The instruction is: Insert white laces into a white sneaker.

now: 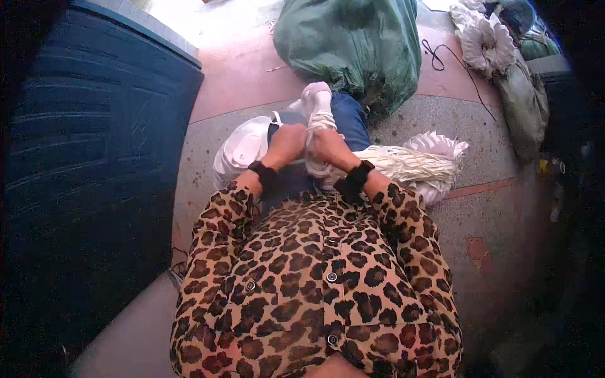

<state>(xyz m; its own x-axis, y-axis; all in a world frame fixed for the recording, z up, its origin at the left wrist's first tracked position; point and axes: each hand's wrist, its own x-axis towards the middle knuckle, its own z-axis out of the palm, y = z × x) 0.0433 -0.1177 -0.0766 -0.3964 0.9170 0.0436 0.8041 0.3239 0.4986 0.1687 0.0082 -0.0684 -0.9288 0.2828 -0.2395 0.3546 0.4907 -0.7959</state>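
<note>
My left hand and my right hand are closed side by side over my lap. Between them is a long white cloth piece, bunched in folds, its rounded far end standing out past my fingers. I cannot make out exactly what kind of thing it is. More white material hangs below my right hand. Across my right thigh lies a bundle of off-white strips with a ruffled end. By my left knee sits a white rounded thing with an oval patch.
A large green sack stands just ahead. Dark blue panelled doors rise at my left. Far right, white ruffled bundles rest by a greyish sack. A thin black cord trails over the floor.
</note>
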